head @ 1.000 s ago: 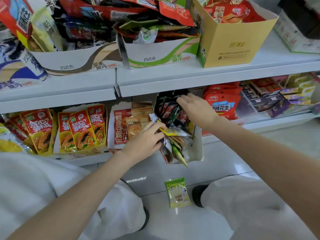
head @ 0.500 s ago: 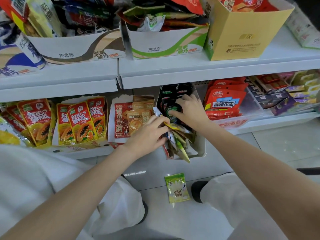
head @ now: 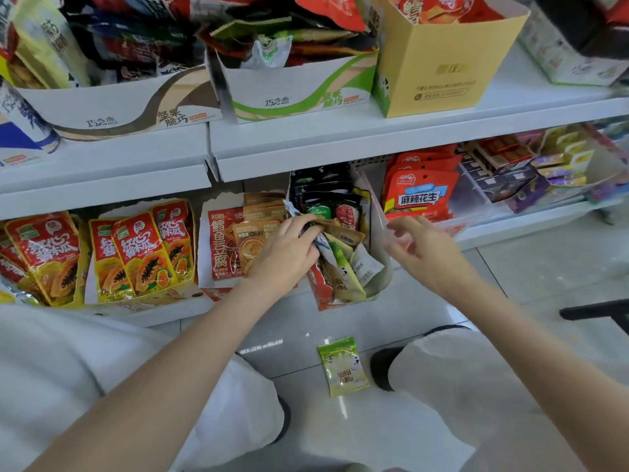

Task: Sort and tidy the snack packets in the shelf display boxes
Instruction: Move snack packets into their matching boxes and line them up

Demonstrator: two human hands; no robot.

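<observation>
A white display box (head: 383, 281) on the lower shelf is crammed with mixed snack packets (head: 343, 264), dark ones standing at the back and green, yellow and white ones tipping out at the front. My left hand (head: 289, 253) grips a bunch of those front packets at the box's left side. To the right of the box my right hand (head: 420, 248) hovers with loosely spread fingers, blurred and holding nothing. One green packet (head: 343, 366) lies on the floor tiles below the shelf.
Left of the box stand tofu packets (head: 223, 247) and red-yellow papaya packets (head: 139, 253). Red peanut packets (head: 420, 195) sit in a clear bin on the right. The upper shelf (head: 374, 144) carries overfilled boxes, one of them yellow (head: 439, 76). My knees and shoes flank the fallen packet.
My right hand has pulled out of the back of the box and moved right, now free. My left hand has kept its grip on the front packets.
</observation>
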